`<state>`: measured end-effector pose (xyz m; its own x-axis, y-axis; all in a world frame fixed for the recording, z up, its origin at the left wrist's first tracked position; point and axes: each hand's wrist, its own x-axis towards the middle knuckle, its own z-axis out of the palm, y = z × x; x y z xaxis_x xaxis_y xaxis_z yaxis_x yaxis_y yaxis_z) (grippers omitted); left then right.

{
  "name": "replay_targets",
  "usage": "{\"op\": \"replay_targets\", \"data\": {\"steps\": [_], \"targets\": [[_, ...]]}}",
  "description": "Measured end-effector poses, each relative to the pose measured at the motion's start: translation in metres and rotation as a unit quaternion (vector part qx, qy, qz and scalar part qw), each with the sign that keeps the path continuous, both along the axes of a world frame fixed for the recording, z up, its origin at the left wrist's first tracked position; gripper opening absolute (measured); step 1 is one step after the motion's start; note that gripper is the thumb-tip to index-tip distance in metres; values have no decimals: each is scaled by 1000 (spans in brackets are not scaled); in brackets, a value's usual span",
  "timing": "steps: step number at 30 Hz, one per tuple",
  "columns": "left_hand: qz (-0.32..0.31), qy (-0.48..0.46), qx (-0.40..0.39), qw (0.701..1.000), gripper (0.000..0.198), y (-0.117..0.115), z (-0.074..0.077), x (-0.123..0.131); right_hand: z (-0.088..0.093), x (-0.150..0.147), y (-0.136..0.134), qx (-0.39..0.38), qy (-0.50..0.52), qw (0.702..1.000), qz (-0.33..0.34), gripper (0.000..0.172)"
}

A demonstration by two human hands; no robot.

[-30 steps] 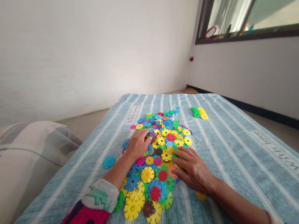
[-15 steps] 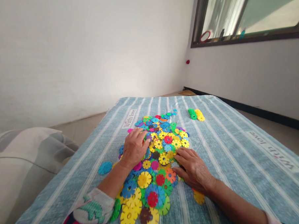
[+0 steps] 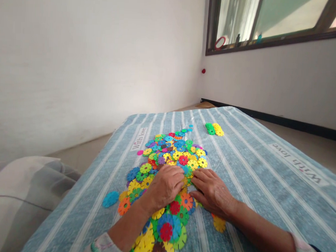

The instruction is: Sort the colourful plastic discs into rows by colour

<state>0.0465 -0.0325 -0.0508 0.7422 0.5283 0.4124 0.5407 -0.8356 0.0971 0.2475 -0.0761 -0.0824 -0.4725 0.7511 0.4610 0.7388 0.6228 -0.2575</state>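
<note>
**Both hands down on the disc pile**

Head view: my left hand (image 3: 166, 187) lies palm down on the pile of flower discs (image 3: 172, 156). The pile spreads over the striped bed sheet (image 3: 252, 174) from beneath my wrists to well past my fingertips. The left fingers (image 3: 179, 174) are bent and held close together, their tips pressing on yellow and blue discs; whether they pinch one I cannot tell.

My right hand (image 3: 213, 193) rests flat just beside it. Its fingers (image 3: 200, 175) are stretched out and slightly spread, pointing toward the left fingertips and nearly meeting them, with nothing gripped. A red disc (image 3: 175, 207) and an orange disc (image 3: 187, 201) lie between the two hands, on the near side of the fingertips.

A single yellow disc (image 3: 219, 224) sits by my right wrist. A lone blue disc (image 3: 110, 199) lies apart, left of my left forearm. Far beyond the fingers, a small stack of green and yellow discs (image 3: 214, 128) sits clear of the pile.
</note>
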Motion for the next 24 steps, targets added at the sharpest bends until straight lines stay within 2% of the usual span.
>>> {"op": "replay_targets", "data": {"steps": [4,8,16,24], "targets": [[9,-36,33,999,16,1,-2,1,-2,0,2,-1,-4,1000,-3,18],[-6,-6,20,1000,27,0,-6,3,-4,0,4,0,-8,1000,-1,16],[-4,-21,25,999,8,-1,-3,3,-5,1,3,7,-4,1000,0,16],[-15,-44,47,998,4,-2,-5,4,-4,3,3,37,14,999,-9,14]]}}
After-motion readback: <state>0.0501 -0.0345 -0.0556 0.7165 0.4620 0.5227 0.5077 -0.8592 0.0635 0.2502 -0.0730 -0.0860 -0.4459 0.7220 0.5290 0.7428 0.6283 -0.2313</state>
